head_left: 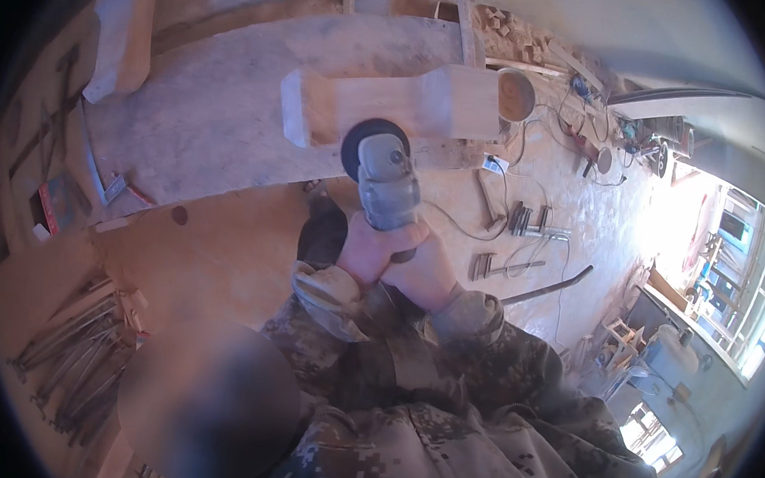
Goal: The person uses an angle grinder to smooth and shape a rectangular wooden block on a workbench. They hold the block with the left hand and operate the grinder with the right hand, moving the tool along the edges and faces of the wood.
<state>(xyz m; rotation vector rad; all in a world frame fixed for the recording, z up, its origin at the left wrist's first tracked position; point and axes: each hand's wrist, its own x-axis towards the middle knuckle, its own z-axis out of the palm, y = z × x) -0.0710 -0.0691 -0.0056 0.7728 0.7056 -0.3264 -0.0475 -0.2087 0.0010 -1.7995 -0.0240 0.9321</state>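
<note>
Both of my hands are wrapped round the body of a grey angle grinder. My left hand grips its left side, and my right hand closes over it from the right. The grinder's round black disc lies at the lower edge of a shaped wooden block; whether it touches the wood I cannot tell. The block is pale, with a narrower middle and wide ends, and rests across a dusty workbench.
Another shaped wooden block is at the bench's far left. A round wooden stool top stands near the block's right end. Cables, clamps and a long bar lie on the floor at right. Metal rods are piled at lower left.
</note>
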